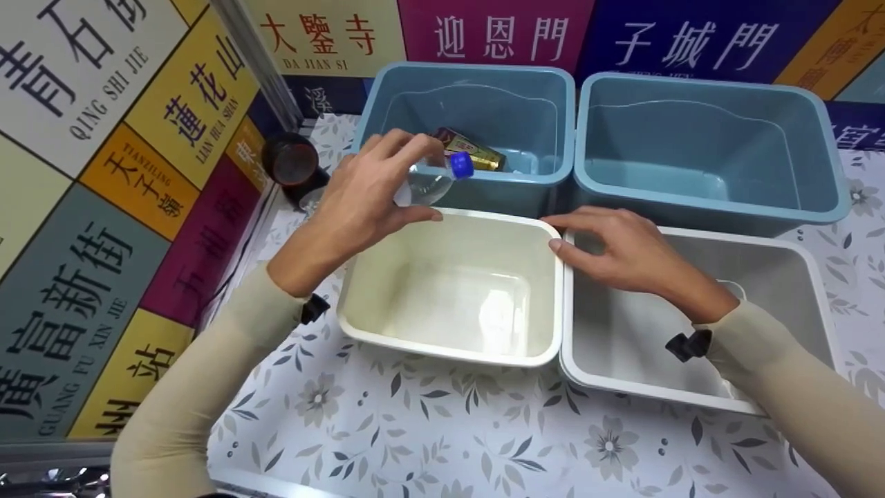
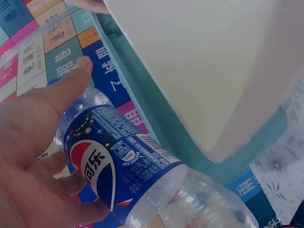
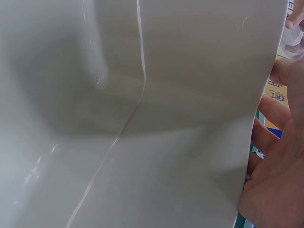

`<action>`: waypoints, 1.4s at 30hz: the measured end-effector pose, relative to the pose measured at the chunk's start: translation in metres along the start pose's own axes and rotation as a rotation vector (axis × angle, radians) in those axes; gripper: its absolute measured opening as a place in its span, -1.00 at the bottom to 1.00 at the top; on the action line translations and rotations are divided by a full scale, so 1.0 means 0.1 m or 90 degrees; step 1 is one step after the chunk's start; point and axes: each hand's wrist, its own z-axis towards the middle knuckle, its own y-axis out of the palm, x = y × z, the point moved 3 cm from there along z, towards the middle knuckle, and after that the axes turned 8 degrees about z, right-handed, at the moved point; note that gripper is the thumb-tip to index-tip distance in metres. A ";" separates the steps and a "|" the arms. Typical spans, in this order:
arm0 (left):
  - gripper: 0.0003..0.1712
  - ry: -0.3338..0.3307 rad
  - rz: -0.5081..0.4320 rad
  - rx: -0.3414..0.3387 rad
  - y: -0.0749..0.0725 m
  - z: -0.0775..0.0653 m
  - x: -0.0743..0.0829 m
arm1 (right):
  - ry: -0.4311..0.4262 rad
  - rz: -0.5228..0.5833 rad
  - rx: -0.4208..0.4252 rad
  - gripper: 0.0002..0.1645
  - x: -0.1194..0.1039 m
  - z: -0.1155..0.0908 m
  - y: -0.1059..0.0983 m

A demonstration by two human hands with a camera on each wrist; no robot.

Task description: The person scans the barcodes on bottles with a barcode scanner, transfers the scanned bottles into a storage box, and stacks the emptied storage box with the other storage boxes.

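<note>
My left hand (image 1: 366, 183) grips a plastic Pepsi bottle (image 2: 137, 159) around its blue label. In the head view the bottle's clear neck and blue cap (image 1: 461, 165) point right, above the back left part of a cream bin (image 1: 449, 354). The left palm hides most of the bottle there. My right hand (image 1: 615, 249) touches the cream bin's back right corner with thumb and index finger, over the edge of a grey-white bin (image 1: 664, 393). In the right wrist view its fingers (image 3: 273, 111) pass behind a bin wall, which hides their tips.
Two blue-grey bins stand behind; the left one (image 1: 511, 178) contains a gold and dark red package (image 1: 484, 155), beside the right one (image 1: 712, 206). A dark brown container (image 1: 290, 160) stands by the left wall panels (image 1: 110, 242). Floral cloth (image 1: 442, 429) covers the table.
</note>
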 end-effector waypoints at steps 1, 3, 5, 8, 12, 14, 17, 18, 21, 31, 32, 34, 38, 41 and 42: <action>-0.22 -0.005 -0.003 0.011 0.00 -0.01 -0.03 | -0.003 -0.001 0.002 -0.53 0.00 0.00 0.00; -0.22 -0.019 -0.014 0.033 -0.01 -0.05 -0.08 | -0.006 -0.001 0.003 -0.53 0.00 0.00 0.01; -0.20 -0.035 -0.023 0.058 -0.02 -0.09 -0.14 | -0.008 -0.002 0.002 -0.53 0.00 0.01 0.01; -0.16 -0.061 -0.032 0.087 -0.02 -0.15 -0.22 | -0.007 -0.004 0.001 -0.53 -0.01 0.01 0.00; -0.15 -0.088 -0.026 0.105 -0.02 -0.18 -0.29 | -0.006 -0.007 0.002 -0.53 0.00 0.00 0.00; -0.16 -0.096 -0.022 0.111 -0.01 -0.18 -0.31 | -0.005 -0.006 0.002 -0.53 0.01 0.00 0.00; -0.18 -0.099 -0.014 0.119 0.02 -0.19 -0.33 | 0.002 -0.004 -0.001 -0.52 0.02 -0.01 0.00; -0.18 -0.098 -0.011 0.124 0.03 -0.19 -0.34 | 0.004 -0.003 -0.002 -0.52 0.02 -0.01 0.00; -0.20 -0.102 0.006 0.133 0.07 -0.20 -0.36 | 0.012 -0.001 -0.005 -0.52 0.02 -0.01 0.00; -0.22 -0.135 0.050 0.171 0.11 -0.23 -0.50 | -0.003 -0.004 0.004 -0.53 0.00 0.00 -0.01; -0.22 -0.135 0.052 0.177 0.11 -0.24 -0.52 | -0.006 -0.004 0.006 -0.53 0.01 0.00 0.00; -0.22 -0.136 0.052 0.188 0.12 -0.24 -0.55 | -0.011 -0.004 0.009 -0.53 0.01 0.00 0.00; -0.26 -0.153 0.050 0.199 0.15 -0.26 -0.61 | -0.010 -0.006 0.009 -0.53 0.01 0.00 0.00; -0.28 -0.166 0.047 0.204 0.17 -0.26 -0.65 | -0.007 -0.007 0.007 -0.52 0.01 0.00 0.00; -0.28 -0.169 0.048 0.205 0.17 -0.25 -0.67 | -0.005 -0.007 0.006 -0.52 0.01 -0.01 -0.01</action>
